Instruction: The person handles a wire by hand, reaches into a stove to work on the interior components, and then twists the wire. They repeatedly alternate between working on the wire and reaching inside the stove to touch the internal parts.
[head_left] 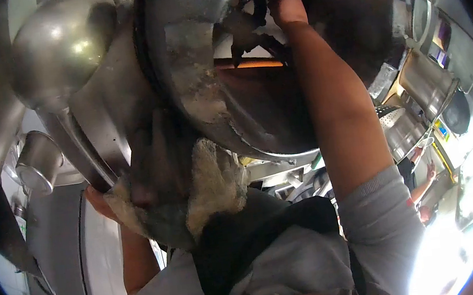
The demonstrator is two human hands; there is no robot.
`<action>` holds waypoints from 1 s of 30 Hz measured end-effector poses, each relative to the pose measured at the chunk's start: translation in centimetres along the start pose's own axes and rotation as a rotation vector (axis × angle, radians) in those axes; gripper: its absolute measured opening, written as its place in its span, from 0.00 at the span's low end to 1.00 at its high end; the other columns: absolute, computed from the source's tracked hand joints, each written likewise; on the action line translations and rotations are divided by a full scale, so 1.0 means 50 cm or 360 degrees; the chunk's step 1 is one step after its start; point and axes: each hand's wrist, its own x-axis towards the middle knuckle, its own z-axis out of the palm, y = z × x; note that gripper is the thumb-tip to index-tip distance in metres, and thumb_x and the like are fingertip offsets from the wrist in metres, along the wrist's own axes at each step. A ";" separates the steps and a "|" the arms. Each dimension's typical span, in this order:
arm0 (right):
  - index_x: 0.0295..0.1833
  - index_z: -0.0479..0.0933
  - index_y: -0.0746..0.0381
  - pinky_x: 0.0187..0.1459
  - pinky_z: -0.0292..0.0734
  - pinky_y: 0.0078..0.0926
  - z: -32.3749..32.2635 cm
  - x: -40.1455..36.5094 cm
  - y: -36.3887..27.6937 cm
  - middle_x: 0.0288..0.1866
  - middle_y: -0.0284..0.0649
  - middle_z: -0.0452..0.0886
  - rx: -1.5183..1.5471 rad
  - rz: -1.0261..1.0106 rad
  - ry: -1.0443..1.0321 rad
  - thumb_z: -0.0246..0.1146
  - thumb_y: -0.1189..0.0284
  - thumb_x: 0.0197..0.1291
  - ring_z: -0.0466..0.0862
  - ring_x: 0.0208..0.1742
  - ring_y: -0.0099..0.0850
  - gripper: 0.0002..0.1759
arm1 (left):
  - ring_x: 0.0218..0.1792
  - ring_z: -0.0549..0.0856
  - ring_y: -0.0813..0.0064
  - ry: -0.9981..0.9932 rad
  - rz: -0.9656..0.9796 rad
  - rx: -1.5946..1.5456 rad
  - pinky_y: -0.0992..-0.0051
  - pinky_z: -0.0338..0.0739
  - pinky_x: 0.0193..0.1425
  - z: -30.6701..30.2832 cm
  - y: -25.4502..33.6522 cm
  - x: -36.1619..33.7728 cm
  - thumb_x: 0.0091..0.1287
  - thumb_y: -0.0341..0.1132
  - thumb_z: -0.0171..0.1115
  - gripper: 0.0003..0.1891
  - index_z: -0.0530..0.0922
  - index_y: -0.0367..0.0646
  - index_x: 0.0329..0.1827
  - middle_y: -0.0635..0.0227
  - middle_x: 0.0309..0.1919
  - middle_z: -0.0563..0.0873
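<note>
My left hand (pixel 102 205) is at the lower left, closed around the handle end of a large steel ladle (pixel 67 44), beside a stained cloth (pixel 209 185). The ladle's round bowl points up at the upper left. My right arm reaches up into a large dark round metal opening (pixel 192 83). Inside it my right hand (pixel 289 9) is closed near a dark, jagged metal part; its fingertips are hidden in shadow, and what it holds is unclear. An orange glowing strip (pixel 250 63) shows just below that part.
A steel cup (pixel 41 162) is at the left. On the right stand a steel pot (pixel 427 82) and a perforated strainer (pixel 390 116). Farther back at the right, another person's arm (pixel 424 186) shows. A grey panel (pixel 57 252) lies at the lower left.
</note>
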 end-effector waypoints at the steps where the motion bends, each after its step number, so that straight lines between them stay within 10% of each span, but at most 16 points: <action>1: 0.48 0.81 0.61 0.47 0.81 0.41 -0.014 0.007 0.008 0.41 0.50 0.86 0.0071 -0.0041 0.0022 0.63 0.67 0.58 0.87 0.44 0.47 0.14 | 0.49 0.79 0.49 -0.0131 -0.0177 -0.0191 0.56 0.76 0.51 -0.004 0.001 0.001 0.67 0.48 0.65 0.29 0.69 0.34 0.60 0.50 0.51 0.76; 4: 0.46 0.81 0.62 0.42 0.81 0.32 -0.138 -0.022 -0.010 0.39 0.43 0.87 0.0315 -0.0171 -0.0194 0.66 0.66 0.58 0.87 0.38 0.34 0.13 | 0.42 0.78 0.55 -0.0530 -0.0669 -0.0766 0.59 0.73 0.45 -0.039 -0.011 0.003 0.68 0.43 0.63 0.20 0.74 0.33 0.48 0.55 0.43 0.78; 5: 0.46 0.81 0.62 0.42 0.81 0.32 -0.190 -0.041 -0.024 0.39 0.43 0.87 0.0322 -0.0176 -0.0160 0.66 0.66 0.58 0.87 0.38 0.34 0.13 | 0.41 0.76 0.58 -0.0435 -0.1300 -0.1271 0.62 0.71 0.49 -0.055 -0.002 0.013 0.71 0.35 0.58 0.11 0.75 0.34 0.45 0.57 0.39 0.77; 8: 0.48 0.80 0.61 0.49 0.80 0.35 -0.354 -0.126 -0.064 0.41 0.46 0.86 0.0776 -0.0068 -0.0219 0.63 0.65 0.63 0.86 0.42 0.43 0.13 | 0.43 0.75 0.62 -0.0167 -0.1540 -0.1510 0.63 0.69 0.54 -0.131 -0.020 -0.009 0.72 0.28 0.52 0.06 0.75 0.35 0.44 0.59 0.38 0.76; 10: 0.45 0.78 0.64 0.44 0.77 0.19 -0.433 -0.211 -0.087 0.41 0.34 0.85 0.1108 -0.0350 0.0066 0.65 0.78 0.63 0.82 0.40 0.20 0.06 | 0.44 0.75 0.68 -0.0047 -0.1114 -0.1526 0.67 0.71 0.53 -0.214 -0.042 0.047 0.69 0.27 0.52 0.07 0.74 0.35 0.47 0.63 0.39 0.76; 14: 0.43 0.79 0.63 0.45 0.78 0.21 -0.532 -0.357 -0.129 0.36 0.34 0.86 0.1441 -0.0446 0.0264 0.70 0.75 0.58 0.83 0.37 0.21 0.10 | 0.41 0.80 0.61 0.0427 -0.0457 -0.1861 0.65 0.75 0.51 -0.327 -0.004 0.277 0.60 0.17 0.58 0.09 0.78 0.36 0.42 0.59 0.39 0.81; 22: 0.40 0.76 0.64 0.42 0.79 0.17 -0.647 -0.561 -0.166 0.35 0.34 0.85 0.1964 -0.0608 0.0231 0.68 0.83 0.60 0.83 0.38 0.19 0.07 | 0.38 0.84 0.61 0.0584 0.0602 -0.2098 0.67 0.79 0.43 -0.460 0.107 0.605 0.55 0.30 0.73 0.13 0.84 0.43 0.44 0.64 0.37 0.85; 30: 0.36 0.76 0.64 0.39 0.78 0.18 -0.659 -0.613 -0.148 0.32 0.33 0.84 0.1854 -0.0672 0.0253 0.71 0.79 0.57 0.82 0.35 0.18 0.08 | 0.34 0.83 0.65 0.0668 0.0814 -0.1928 0.68 0.78 0.39 -0.494 0.132 0.581 0.50 0.28 0.73 0.06 0.85 0.43 0.31 0.69 0.30 0.84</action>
